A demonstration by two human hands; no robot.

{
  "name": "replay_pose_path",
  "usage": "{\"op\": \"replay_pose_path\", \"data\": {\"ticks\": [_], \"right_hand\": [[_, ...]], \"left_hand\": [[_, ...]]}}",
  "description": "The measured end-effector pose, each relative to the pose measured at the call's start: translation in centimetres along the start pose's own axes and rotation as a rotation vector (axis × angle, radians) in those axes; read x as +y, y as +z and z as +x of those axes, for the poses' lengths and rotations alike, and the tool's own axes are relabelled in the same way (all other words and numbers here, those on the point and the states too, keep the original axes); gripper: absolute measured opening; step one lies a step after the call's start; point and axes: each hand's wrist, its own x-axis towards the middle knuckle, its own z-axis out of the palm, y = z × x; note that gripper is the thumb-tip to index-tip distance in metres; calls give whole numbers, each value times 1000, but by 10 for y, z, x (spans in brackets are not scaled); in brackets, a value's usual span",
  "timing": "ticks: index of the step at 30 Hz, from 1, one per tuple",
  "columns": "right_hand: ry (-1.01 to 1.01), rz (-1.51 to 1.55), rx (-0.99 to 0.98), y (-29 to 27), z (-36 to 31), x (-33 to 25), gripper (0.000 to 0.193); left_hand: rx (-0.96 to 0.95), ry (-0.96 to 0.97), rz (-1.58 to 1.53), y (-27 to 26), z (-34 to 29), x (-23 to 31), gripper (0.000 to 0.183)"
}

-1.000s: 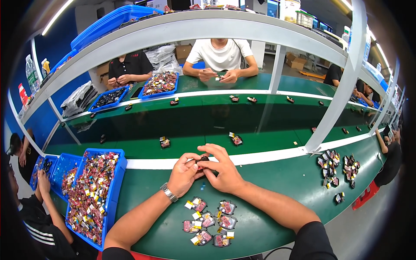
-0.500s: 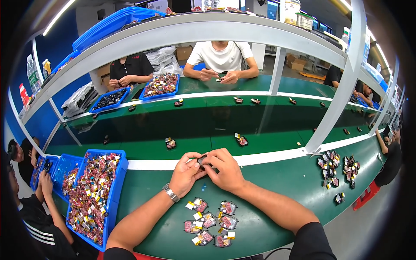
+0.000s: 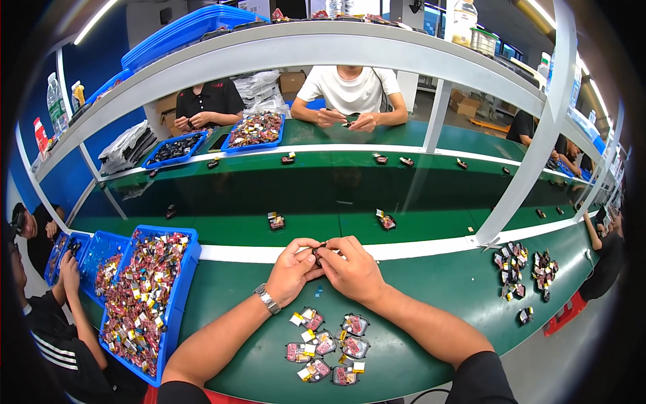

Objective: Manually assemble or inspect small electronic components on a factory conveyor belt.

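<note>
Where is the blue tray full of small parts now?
In the head view, the blue tray lies on the green table at the person's left, beside the left hand and left of the small packets.

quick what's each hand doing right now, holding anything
Left hand: fingers closed on the small dark part, pinching it from the left.
Right hand: fingers closed on the same small dark part from the right.

blue parts bin (image 3: 190, 237); green conveyor belt (image 3: 323, 192); grey shelf (image 3: 377, 57)
</note>
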Motion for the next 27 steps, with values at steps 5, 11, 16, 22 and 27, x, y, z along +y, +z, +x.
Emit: {"op": "replay_pose_path", "data": {"ticks": [5, 11, 16, 22, 27], "right_hand": [[-45, -75, 5, -1, 0, 0, 21], [-58, -77, 17, 0, 2, -3, 18], [27, 28, -72, 1, -3, -3, 36], [57, 12, 58, -5, 4, 34, 27], [498, -295, 144, -45, -22, 158, 21]], "left_hand": [[-5, -14, 34, 4, 0, 2, 25], [34, -18, 24, 3, -3, 0, 26], [0, -10, 12, -1, 0, -2, 29], [16, 16, -27, 5, -2, 5, 51], [-22, 4, -20, -8, -2, 8, 52]]}}
